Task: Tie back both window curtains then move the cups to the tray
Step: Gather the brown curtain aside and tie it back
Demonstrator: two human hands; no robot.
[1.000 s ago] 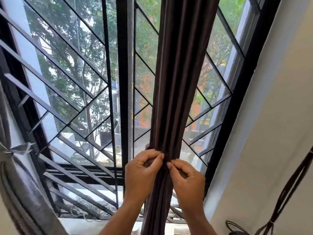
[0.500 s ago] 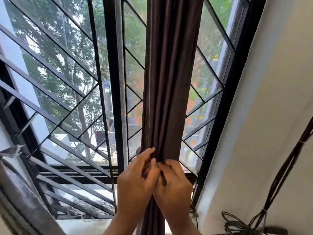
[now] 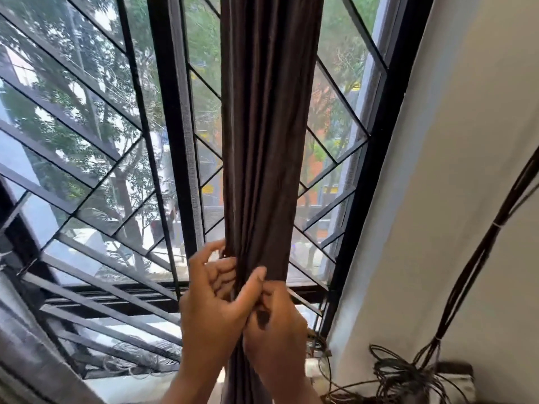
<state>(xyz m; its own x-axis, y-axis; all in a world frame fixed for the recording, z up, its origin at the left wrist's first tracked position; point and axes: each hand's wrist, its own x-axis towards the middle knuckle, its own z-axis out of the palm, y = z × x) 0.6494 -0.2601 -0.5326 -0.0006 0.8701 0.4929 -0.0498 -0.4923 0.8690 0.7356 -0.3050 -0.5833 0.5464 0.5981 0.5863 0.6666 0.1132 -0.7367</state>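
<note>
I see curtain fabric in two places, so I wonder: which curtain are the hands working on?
The dark brown curtain hanging bunched at the window's middle: both the left hand and right hand grip it. The grey curtain at far left is untouched.

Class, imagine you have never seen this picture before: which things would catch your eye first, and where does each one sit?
First, the dark brown curtain, gathered into one tall bunch down the middle of the view in front of the window. Next, the left hand and right hand, gripping that bunch side by side near the bottom centre. Then the black diagonal window bars fanning across the glass at left, with a tangle of cables at lower right.
</note>
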